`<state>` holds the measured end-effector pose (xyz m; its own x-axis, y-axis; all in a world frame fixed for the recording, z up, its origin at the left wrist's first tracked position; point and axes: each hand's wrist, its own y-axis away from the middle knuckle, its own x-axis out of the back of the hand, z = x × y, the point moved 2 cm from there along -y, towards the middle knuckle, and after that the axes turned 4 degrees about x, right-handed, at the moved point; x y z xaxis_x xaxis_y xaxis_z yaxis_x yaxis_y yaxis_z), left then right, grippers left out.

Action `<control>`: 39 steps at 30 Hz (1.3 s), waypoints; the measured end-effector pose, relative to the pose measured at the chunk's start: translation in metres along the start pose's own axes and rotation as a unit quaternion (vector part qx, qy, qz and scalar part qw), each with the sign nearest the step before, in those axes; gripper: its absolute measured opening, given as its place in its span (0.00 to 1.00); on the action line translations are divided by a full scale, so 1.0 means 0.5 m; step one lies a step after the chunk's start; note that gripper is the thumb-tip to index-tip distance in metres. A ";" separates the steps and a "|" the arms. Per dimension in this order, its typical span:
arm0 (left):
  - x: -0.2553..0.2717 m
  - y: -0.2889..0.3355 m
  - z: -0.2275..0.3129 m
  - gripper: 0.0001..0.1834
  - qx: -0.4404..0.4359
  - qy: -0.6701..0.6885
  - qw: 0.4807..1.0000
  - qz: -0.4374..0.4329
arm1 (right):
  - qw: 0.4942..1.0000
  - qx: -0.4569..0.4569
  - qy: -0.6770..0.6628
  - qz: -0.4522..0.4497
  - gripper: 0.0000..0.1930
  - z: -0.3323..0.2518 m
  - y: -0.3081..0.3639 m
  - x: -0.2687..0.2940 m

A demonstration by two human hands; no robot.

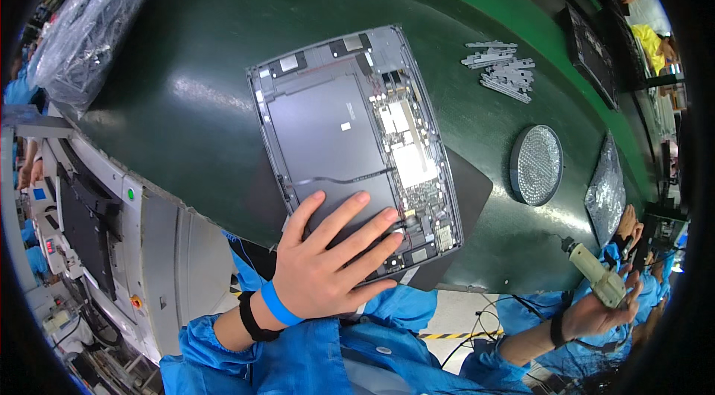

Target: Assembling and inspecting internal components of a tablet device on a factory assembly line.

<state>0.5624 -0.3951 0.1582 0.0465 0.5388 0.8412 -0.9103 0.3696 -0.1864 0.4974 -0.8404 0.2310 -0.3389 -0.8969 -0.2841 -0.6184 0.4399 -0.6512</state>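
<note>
1. Resting spread over the uncovered laptop base [320,119], the left hand [339,250] lies palm down with fingers apart, gripping nothing; the right hand [603,313] is clamped around a pale electric screwdriver [596,272], off the near edge of the tabletop [201,45].
2. The base lies tilted near the tabletop's near edge, partly over a dark flat panel [469,186]. It looks thin, stiff and fairly light, its smooth shell perhaps slippery; the exposed circuit board [410,149] and thin cable [335,179] seem fragile, so the outer rim is the safer hold.
3. Toward the tabletop's right side are grey strips [503,71] in a loose pile, a round dish [536,164] and a clear bag [607,190].
4. The tabletop is dark green and glossy; crumpled plastic wrap [97,30] covers its far left corner.
5. Beyond the left edge stands a pale machine [156,261]; past the right, another person's hand [630,223] shows.
</note>
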 end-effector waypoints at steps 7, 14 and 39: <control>-0.008 -0.007 0.000 0.26 0.001 0.044 0.998 0.047 | 0.989 -0.035 0.136 0.036 0.27 0.094 -0.038 -0.017; -0.016 -0.008 -0.002 0.23 0.016 0.064 0.996 0.062 | 0.984 -0.158 0.084 0.012 0.43 0.151 -0.022 -0.058; -0.017 -0.006 -0.005 0.20 0.025 0.044 0.998 0.024 | 0.943 -0.101 -0.199 -0.248 0.16 0.152 0.187 -0.497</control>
<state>0.5658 -0.3990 0.1506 0.0353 0.6203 0.7836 -0.9314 0.3047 -0.1992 0.5774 -0.5798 0.1871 0.2959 -0.9225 -0.2480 -0.7662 -0.0742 -0.6383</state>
